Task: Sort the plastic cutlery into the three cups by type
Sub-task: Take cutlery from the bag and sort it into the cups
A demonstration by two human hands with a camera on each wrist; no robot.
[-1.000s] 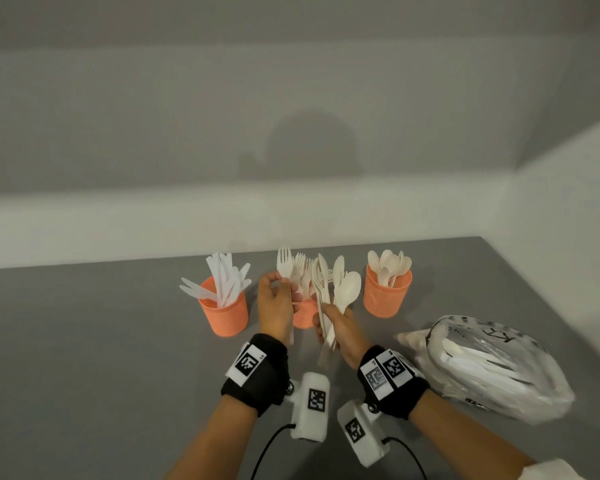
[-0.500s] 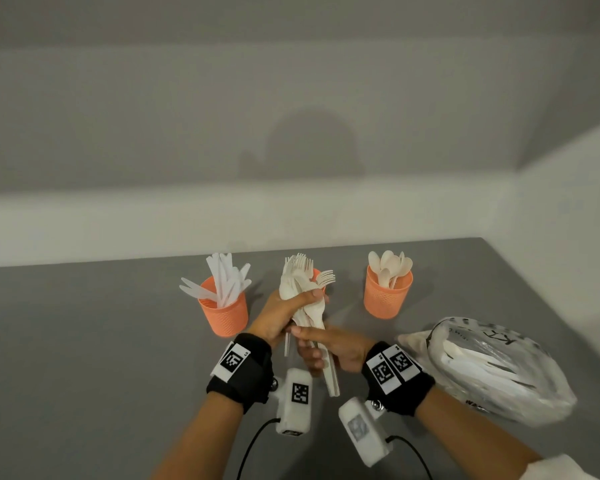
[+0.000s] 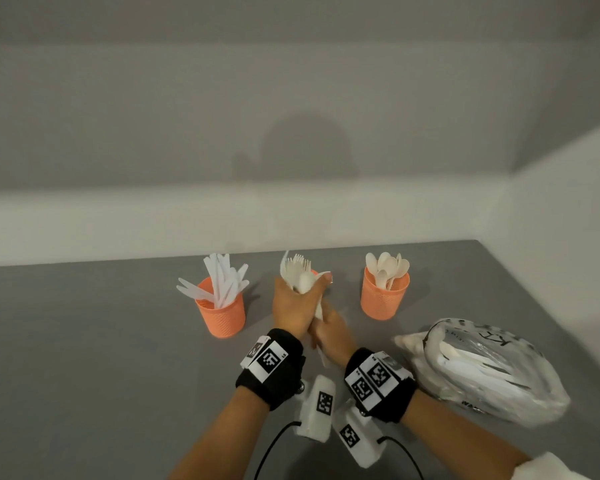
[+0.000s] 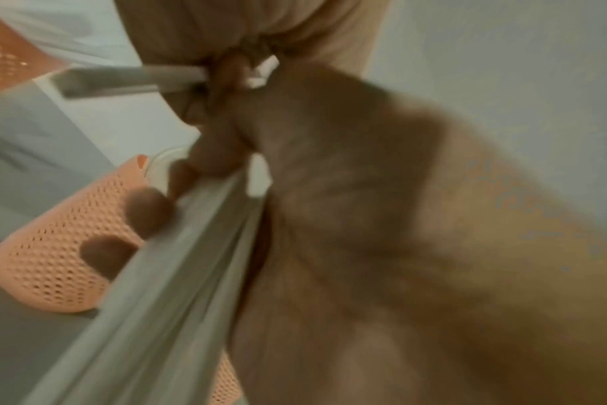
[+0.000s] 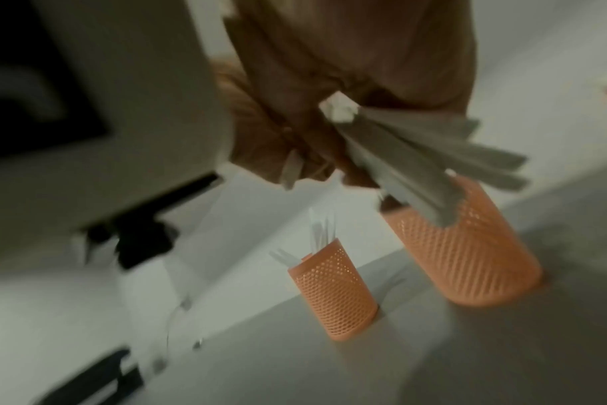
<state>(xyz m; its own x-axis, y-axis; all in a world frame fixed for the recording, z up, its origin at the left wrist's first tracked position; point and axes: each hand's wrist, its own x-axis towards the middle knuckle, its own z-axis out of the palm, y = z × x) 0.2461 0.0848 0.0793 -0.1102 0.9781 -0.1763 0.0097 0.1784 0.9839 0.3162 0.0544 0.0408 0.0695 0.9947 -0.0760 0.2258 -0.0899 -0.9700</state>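
The grey table meets a pale wall at the back and on the right, with bare surface to the left of the 3 orange mesh cups; a clear bag of cutlery lies near the right edge. The left hand grips a bundle of white cutlery, forks and a spoon fanned upward, in front of the middle cup, while the right hand is curled around its handles below. Knives fill the left cup, spoons the right cup.
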